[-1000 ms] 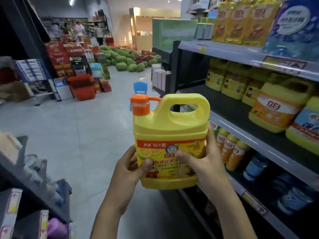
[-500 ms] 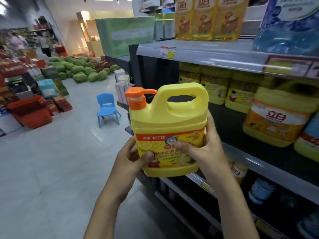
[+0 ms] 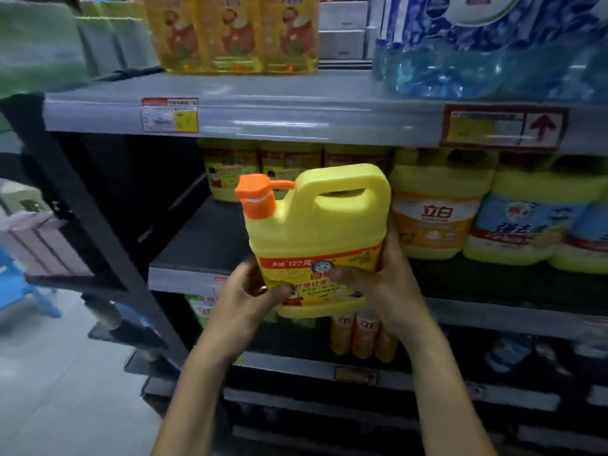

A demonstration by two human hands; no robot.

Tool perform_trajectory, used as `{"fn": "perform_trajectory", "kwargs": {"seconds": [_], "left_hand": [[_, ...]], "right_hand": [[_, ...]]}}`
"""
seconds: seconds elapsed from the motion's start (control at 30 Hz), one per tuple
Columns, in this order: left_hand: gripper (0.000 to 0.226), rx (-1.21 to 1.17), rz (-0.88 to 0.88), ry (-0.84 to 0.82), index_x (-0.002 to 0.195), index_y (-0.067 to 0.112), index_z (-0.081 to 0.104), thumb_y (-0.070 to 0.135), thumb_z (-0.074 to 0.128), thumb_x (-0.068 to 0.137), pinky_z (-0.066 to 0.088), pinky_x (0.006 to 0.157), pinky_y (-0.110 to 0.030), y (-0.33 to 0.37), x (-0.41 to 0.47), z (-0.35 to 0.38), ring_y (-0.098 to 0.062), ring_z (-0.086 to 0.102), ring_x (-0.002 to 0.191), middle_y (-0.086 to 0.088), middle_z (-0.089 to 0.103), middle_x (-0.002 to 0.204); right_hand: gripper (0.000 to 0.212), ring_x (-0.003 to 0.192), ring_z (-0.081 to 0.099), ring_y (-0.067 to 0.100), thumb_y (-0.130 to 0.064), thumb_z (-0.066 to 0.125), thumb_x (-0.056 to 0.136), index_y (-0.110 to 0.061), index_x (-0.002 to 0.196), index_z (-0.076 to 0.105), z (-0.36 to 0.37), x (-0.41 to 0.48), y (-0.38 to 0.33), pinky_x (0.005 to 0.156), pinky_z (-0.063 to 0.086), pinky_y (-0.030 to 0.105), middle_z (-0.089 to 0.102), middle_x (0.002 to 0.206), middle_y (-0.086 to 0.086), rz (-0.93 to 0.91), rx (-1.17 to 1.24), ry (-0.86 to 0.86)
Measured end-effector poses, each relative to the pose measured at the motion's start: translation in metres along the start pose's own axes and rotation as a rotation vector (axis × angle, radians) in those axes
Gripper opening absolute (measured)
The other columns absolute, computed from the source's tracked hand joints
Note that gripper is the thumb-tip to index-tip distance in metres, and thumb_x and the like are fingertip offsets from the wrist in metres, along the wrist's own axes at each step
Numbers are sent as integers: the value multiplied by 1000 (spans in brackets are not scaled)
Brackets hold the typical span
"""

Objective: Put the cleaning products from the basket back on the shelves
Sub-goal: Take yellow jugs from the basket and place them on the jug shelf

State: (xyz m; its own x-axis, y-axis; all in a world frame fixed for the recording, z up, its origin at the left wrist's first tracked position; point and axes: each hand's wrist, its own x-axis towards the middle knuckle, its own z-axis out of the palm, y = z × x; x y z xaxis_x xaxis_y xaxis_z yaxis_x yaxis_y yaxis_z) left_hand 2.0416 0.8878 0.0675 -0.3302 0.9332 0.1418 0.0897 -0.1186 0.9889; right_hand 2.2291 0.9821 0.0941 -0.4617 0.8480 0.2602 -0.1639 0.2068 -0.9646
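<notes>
Grey metal shelving (image 3: pixel 296 116) fills the scene, its front edges smooth and faintly glossy, with dark boards behind and pale floor tiles (image 3: pixel 49 373) at the near left beside a blue plastic chair (image 3: pixel 19 291). On the top shelf stand 3 soft, translucent yellow refill pouches (image 3: pixel 230 34), and to their right a crinkled blue-and-white plastic pack (image 3: pixel 493 44). A paper price tag (image 3: pixel 169 115) sits on the top shelf's left edge and a red-framed tag with an arrow (image 3: pixel 503 128) on its right. The middle shelf (image 3: pixel 204 238) has a bare black stretch at the left. At its far back is a row of yellow bottles, and to the right squat, rounded jugs, 1 orange-labelled (image 3: pixel 437 209) and 1 blue-labelled (image 3: pixel 533 225). Slim orange bottles (image 3: pixel 362 334) stand on the shelf below. The yellow detergent jug (image 3: pixel 322 225) is held in the air just in front of the middle shelf, upright with a slight lean. It is hard, matte plastic, boxy with rounded corners and a moulded loop handle, topped by an orange pump cap (image 3: pixel 256 199) whose spout points right. The left hand (image 3: pixel 243 301) grips its lower left corner, thumb on the glossy printed label. The right hand (image 3: pixel 385 284) clasps the lower right side, thumb across the label, fingers hidden behind. Both hands are clamped on the jug.
</notes>
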Motion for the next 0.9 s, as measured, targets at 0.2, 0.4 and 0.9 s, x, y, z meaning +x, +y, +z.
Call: {"fn": "perform_trajectory", "kwargs": {"seconds": [0.2, 0.4, 0.9], "left_hand": [[57, -101, -7, -127, 126, 22, 57, 20, 74, 72, 59, 87, -34, -24, 67, -27, -18, 68, 111, 4, 72, 118], [63, -58, 41, -223, 131, 25, 51, 39, 80, 78, 55, 82, -20, -41, 111, -27, -5, 66, 110, 16, 72, 116], [38, 437, -58, -123, 120, 13, 64, 18, 75, 85, 41, 58, -7, -61, 125, -26, 9, 61, 74, 18, 65, 89]], "right_hand": [[93, 118, 58, -6, -7, 78, 72, -52, 136, 28, 24, 30, 11, 87, 55, 19, 54, 134, -19, -33, -109, 174], [89, 116, 58, -9, 14, 70, 81, -23, 148, 26, 22, 63, 25, 87, 51, 14, 53, 134, -13, -63, -161, 184], [22, 83, 67, 18, -43, 66, 89, -21, 93, 66, -20, 42, 80, 73, 56, 40, 70, 89, -2, 287, -1059, 191]]}}
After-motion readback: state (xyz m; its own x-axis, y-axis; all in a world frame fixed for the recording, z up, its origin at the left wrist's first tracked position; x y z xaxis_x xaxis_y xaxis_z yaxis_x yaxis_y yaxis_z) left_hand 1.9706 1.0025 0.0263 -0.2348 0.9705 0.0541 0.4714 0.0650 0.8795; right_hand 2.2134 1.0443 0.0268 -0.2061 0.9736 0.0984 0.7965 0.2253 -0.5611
